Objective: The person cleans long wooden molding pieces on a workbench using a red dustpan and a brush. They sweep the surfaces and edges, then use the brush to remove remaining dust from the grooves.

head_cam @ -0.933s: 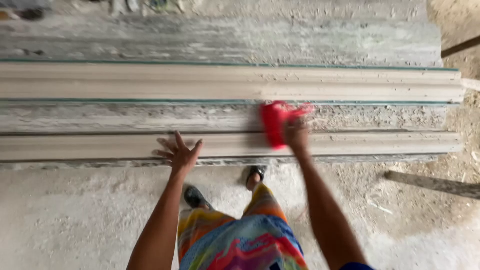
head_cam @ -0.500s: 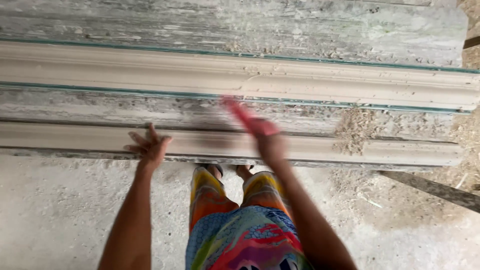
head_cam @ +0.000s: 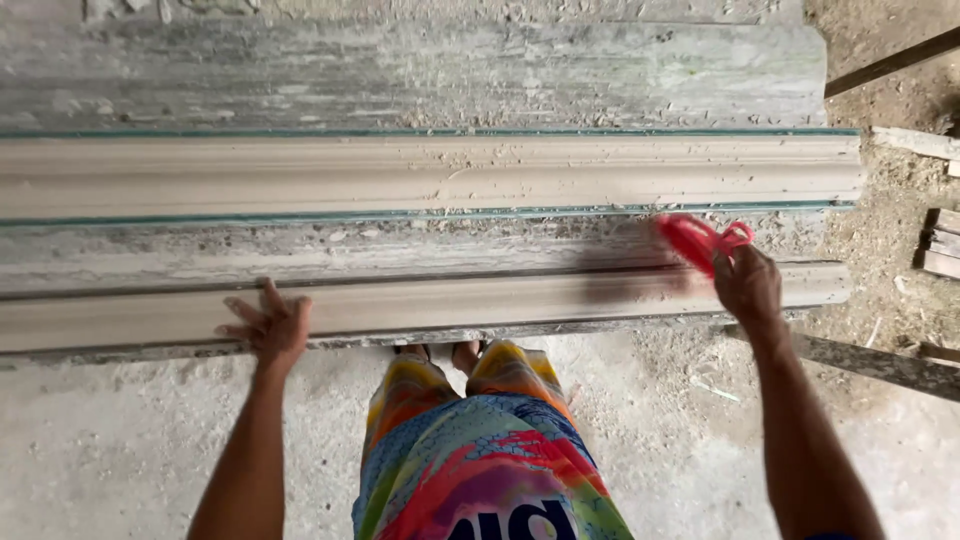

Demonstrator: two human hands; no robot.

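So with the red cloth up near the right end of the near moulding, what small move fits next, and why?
Probably lower the red cloth onto the near moulding and wipe leftward: the right hand holds it raised near the right end, while the left hand braces the front edge.

Dusty concrete floor (head_cam: pixel 120 450), scattered wood offcuts (head_cam: pixel 940 245).

Both bare arms reach forward from the bottom edge toward twelve o'clock. The left hand (head_cam: pixel 270 328) lies palm down with fingers spread wide, at about ten o'clock. The right hand (head_cam: pixel 748 285), at two o'clock, is raised and curled closed in a grip.
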